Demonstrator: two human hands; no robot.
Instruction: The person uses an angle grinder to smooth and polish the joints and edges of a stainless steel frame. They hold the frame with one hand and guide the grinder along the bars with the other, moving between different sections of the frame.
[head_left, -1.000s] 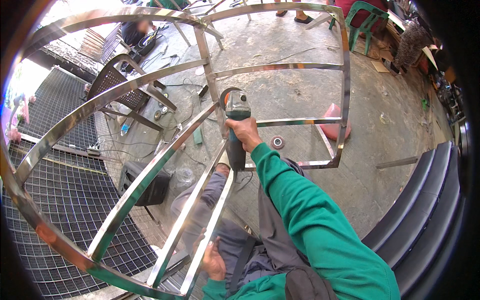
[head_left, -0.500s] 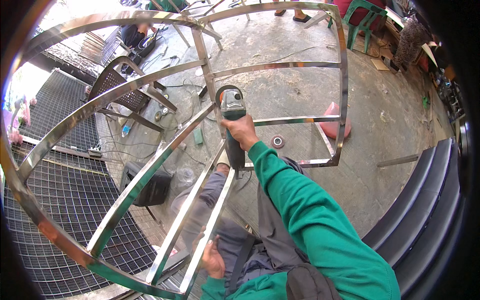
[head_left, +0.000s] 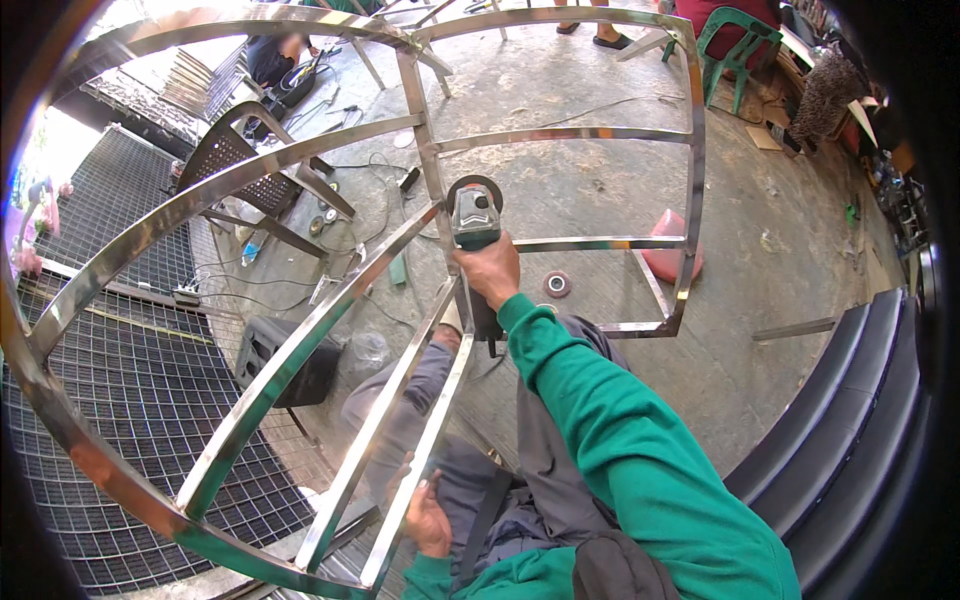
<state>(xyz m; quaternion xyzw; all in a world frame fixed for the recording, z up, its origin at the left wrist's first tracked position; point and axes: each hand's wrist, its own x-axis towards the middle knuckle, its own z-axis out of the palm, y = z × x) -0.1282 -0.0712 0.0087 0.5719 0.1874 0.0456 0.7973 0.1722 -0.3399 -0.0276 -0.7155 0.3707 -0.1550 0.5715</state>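
Note:
My right hand (head_left: 490,272) is wrapped round the body of an angle grinder (head_left: 477,212), its round disc at the far end. The disc lies close beside the upright bar of a shiny curved metal frame (head_left: 420,95); whether it touches, I cannot tell. Low in the view, my left hand (head_left: 428,518) grips a slanting bar of the same frame, with some fingers behind the bar. The frame's bars spread from the left edge to the right of the middle, across my lap. Part of the grinder's handle is hidden behind my hand and the bars.
A loose abrasive disc (head_left: 557,284) and a pink bag (head_left: 672,247) lie on the concrete floor. At left stand a brown plastic chair (head_left: 235,165) and a black case (head_left: 290,362), with cables between. Black padded seating (head_left: 830,430) curves at right. Other people are at the far side.
My right hand and the grinder have shifted slightly right, and the disc has turned to show more of its face. The frame sits slightly further right at its top. My left hand keeps its hold.

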